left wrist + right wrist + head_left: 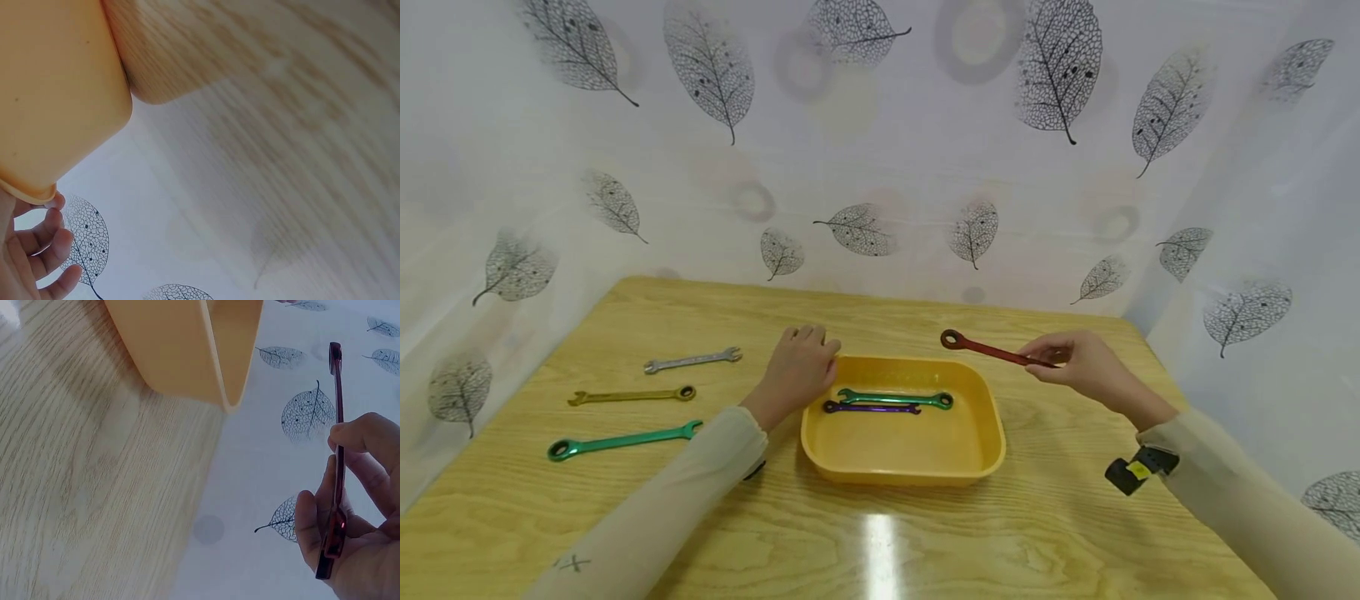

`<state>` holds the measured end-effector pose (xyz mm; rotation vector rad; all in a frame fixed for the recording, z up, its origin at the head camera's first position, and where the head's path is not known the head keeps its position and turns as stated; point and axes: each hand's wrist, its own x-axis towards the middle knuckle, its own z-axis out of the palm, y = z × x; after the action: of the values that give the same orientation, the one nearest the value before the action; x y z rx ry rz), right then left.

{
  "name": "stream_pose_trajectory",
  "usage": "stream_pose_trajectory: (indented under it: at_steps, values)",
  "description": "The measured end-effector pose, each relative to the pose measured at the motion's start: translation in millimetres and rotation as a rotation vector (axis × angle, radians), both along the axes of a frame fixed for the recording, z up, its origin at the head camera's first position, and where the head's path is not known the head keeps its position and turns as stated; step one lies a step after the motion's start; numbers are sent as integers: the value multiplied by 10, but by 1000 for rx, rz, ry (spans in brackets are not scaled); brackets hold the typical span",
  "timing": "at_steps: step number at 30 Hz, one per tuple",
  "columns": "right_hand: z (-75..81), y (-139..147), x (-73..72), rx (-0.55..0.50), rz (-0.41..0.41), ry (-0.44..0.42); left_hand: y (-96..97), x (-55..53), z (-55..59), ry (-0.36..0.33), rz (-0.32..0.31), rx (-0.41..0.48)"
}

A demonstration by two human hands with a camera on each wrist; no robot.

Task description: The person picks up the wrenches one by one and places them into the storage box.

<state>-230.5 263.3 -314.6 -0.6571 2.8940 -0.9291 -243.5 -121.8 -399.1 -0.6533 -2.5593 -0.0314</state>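
My right hand [1086, 367] holds a red ratcheting combination wrench [988, 348] above the table, to the right of a yellow plastic tub [902, 477]. In the right wrist view, the thumb and fingers pinch the wrench [339, 469] along its handle, its ring end pointing away. At the tub's back left corner, my left hand [801, 367] grips the rim; the left wrist view shows its loosely curled fingers [53, 250] by the rim. Inside the tub lie a green wrench [895, 399] and a smaller purple wrench [872, 408], side by side.
Left of the tub, three wrenches lie apart on the wooden table [1037, 533]: a silver one [692, 361], a yellow-gold one [632, 396] and a green one [628, 439]. A leaf-patterned curtain [880, 167] hangs behind the table.
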Motion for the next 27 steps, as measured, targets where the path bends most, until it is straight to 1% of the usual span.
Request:
stream_pose_trajectory:
  at_steps: [7, 14, 18, 22, 27]
  values:
    - [62, -197, 3, -7, 33, -44, -3, -7, -2, 7, -2, 0]
    - [73, -344, -34, 6, 88, -66, -3, -15, -11, 10, 1, -2]
    - [90, -425, -49, 24, 120, -67, -6, -17, -17, 24, -6, 2]
    - [96, -509, -55, 24, 144, -88, -12, -19, -22, 37, -13, 7]
    - [73, -616, -56, 21, 166, -115, -15, -18, -24, 36, -14, 7]
